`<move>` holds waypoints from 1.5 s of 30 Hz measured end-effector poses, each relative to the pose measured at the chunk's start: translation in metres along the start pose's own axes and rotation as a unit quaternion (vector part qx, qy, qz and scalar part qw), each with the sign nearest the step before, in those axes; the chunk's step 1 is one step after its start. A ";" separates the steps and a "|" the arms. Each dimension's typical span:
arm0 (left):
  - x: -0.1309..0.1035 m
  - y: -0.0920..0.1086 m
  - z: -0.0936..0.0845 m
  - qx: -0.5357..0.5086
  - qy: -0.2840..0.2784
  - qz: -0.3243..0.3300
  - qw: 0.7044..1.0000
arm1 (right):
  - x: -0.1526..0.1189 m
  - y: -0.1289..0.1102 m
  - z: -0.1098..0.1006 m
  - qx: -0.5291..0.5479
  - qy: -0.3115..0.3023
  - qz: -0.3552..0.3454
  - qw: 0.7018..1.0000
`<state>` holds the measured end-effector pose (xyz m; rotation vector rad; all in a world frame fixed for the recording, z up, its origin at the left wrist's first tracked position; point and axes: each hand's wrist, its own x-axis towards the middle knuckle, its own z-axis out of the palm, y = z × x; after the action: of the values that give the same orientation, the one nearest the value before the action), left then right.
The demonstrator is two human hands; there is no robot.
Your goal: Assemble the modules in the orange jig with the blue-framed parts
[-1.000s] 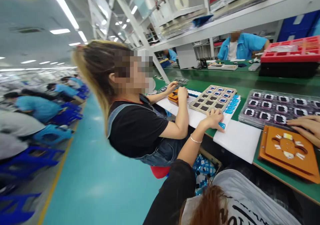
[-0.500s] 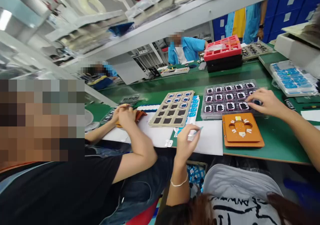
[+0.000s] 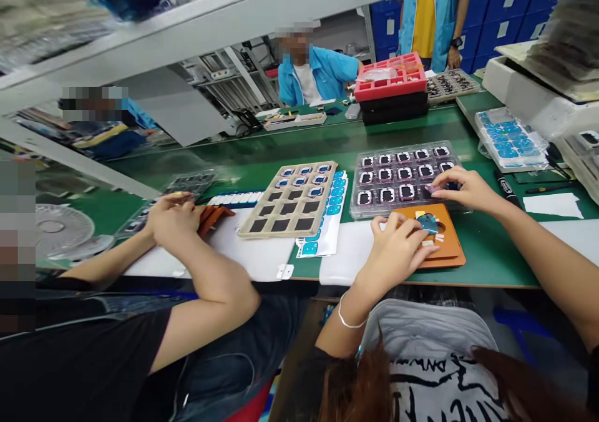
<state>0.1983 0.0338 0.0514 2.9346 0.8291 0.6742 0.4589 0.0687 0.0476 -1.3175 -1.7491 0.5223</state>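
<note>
My left hand [image 3: 395, 244] is at the orange fixture [image 3: 452, 241], its fingers closed on a small blue piece [image 3: 427, 223] over the cutout. White pads show around that cutout. At the front right of the clear tray [image 3: 359, 206] is my right hand [image 3: 461, 188], its fingertips pinched on a small dark part [image 3: 428, 188]. Rows of white-rimmed dark parts [image 3: 407, 191] fill much of this tray.
A beige tray [image 3: 246, 230] and blue sticker sheets [image 3: 334, 206] lie left of the clear tray. A co-worker's hands [image 3: 175, 219] work at the left. A red bin [image 3: 390, 88], a marker [image 3: 506, 188] and bagged blue parts [image 3: 512, 141] lie behind and right.
My left hand has moved right, bringing the blue piece to the orange fixture. My right hand has lifted or shifted a part at the tray's front right, where a pocket now looks dark. The view has shifted.
</note>
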 end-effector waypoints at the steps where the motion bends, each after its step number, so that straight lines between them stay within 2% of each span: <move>1: -0.001 -0.001 -0.001 -0.003 -0.003 0.010 1.000 | 0.000 -0.002 -0.001 0.035 0.011 0.011 0.999; 5: -0.002 -0.006 -0.002 -0.028 -0.009 0.045 0.999 | -0.003 -0.010 -0.001 0.174 0.043 0.045 0.983; 9: 0.000 -0.017 -0.004 -0.067 -0.026 0.068 0.995 | -0.002 -0.007 0.001 0.279 0.056 0.078 0.956; 14: 0.001 -0.035 -0.004 -0.086 -0.037 0.118 0.989 | 0.002 0.002 -0.015 0.343 0.112 0.099 0.927; 17: 0.003 -0.044 -0.002 -0.100 -0.044 0.148 0.983 | -0.001 -0.001 -0.026 0.349 0.158 0.093 0.919; 20: 0.008 -0.049 0.001 -0.130 -0.046 0.160 0.977 | -0.013 -0.012 -0.028 0.310 0.156 0.075 0.935; 24: 0.014 -0.055 0.005 -0.159 -0.014 0.201 0.966 | -0.033 -0.031 -0.019 0.230 0.070 0.017 0.970; 27: 0.015 -0.060 0.009 -0.164 0.008 0.223 0.961 | -0.044 -0.039 -0.013 0.109 0.004 -0.054 0.993; 30: 0.012 -0.063 0.014 -0.165 0.032 0.219 0.961 | -0.049 -0.039 -0.008 -0.013 -0.030 -0.143 0.989; 34: 0.008 -0.064 0.018 -0.161 0.041 0.212 0.963 | -0.050 -0.035 -0.003 -0.079 -0.051 -0.221 0.971; 37: 0.006 -0.063 0.020 -0.160 0.043 0.214 0.963 | -0.050 -0.036 -0.001 -0.095 -0.064 -0.225 0.967; 40: 0.005 -0.062 0.020 -0.169 0.045 0.217 0.961 | -0.050 -0.039 -0.004 -0.105 -0.049 -0.195 0.974; 42: 0.006 -0.061 0.019 -0.173 0.029 0.209 0.962 | -0.051 -0.039 -0.008 -0.120 -0.037 -0.172 0.977; 45: 0.006 -0.060 0.018 -0.190 0.002 0.188 0.964 | -0.050 -0.034 -0.011 -0.140 -0.062 -0.176 0.972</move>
<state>0.1806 0.0902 0.0297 2.7448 0.1114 0.7534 0.4520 0.0085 0.0599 -1.1389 -2.1651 0.1630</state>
